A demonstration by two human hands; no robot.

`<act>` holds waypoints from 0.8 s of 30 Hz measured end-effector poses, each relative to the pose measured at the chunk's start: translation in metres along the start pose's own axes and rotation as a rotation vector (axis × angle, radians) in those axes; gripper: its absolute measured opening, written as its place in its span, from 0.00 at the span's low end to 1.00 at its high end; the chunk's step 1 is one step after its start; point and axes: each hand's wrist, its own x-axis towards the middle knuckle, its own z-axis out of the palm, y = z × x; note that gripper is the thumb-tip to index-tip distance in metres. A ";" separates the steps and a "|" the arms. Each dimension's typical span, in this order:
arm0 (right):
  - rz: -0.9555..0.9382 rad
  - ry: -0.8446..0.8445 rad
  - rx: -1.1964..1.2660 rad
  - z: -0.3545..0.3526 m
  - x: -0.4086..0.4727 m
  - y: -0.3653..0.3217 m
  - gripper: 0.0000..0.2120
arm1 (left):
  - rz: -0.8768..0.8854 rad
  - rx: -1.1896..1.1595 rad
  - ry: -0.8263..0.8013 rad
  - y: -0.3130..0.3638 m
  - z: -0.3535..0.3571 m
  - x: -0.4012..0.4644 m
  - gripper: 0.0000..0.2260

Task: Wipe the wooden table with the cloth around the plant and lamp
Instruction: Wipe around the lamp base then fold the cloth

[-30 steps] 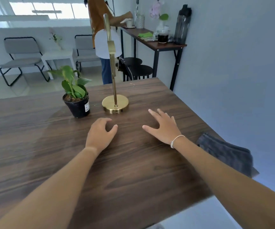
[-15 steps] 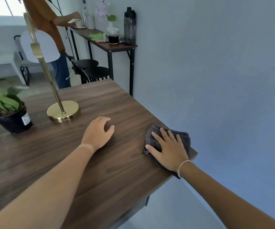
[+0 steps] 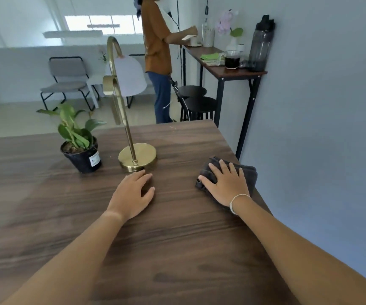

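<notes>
The dark grey cloth point(image 3: 247, 175) lies bunched on the wooden table point(image 3: 177, 249), close to its right edge by the blue-grey wall point(image 3: 320, 128). The person's right hand point(image 3: 226, 186) lies flat on top of it, palm down, fingers point(image 3: 223, 167) spread a little and laid across the folds rather than gripping them; a thin white bracelet point(image 3: 237, 200) circles that wrist. The left hand point(image 3: 131, 194) rests bare on the wood well apart from the cloth, fingers loosely curled together and the thumb out to the side, its fingertips just short of the round brass base of the lamp point(image 3: 136, 158). The lamp's gold stem rises and curves over to a white shade. Just left of the lamp base stands a small potted plant point(image 3: 80, 148), green leaves in a black plastic pot with a white label, not touching the lamp.

Beyond the table, another person point(image 3: 157, 58) in a rust-brown top and blue trousers stands at a narrow console table point(image 3: 228, 72) against the wall, which carries a folded green cloth point(image 3: 210, 57), a glass mug point(image 3: 232, 60) of dark liquid and a tall dark water bottle point(image 3: 262, 44). Black stools point(image 3: 197, 102) stand beneath it. A grey chair point(image 3: 65, 82) sits farther back.
</notes>
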 end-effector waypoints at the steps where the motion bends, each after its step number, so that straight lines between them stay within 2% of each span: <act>1: -0.019 -0.002 -0.009 0.000 0.018 -0.005 0.34 | -0.041 -0.003 0.004 -0.007 -0.002 -0.001 0.23; 3: -0.054 -0.005 -0.024 0.000 0.051 -0.014 0.34 | -0.096 -0.016 0.003 -0.018 -0.005 -0.002 0.24; 7: -0.099 -0.008 -0.058 0.002 0.111 -0.036 0.34 | -0.059 0.061 -0.047 -0.038 -0.014 0.002 0.28; 13: -0.143 0.010 -0.085 0.006 0.186 -0.070 0.33 | -0.077 0.008 0.026 -0.045 -0.012 0.005 0.29; 24: -0.190 0.009 -0.096 0.011 0.261 -0.114 0.32 | -0.109 -0.007 0.008 -0.050 -0.008 0.008 0.28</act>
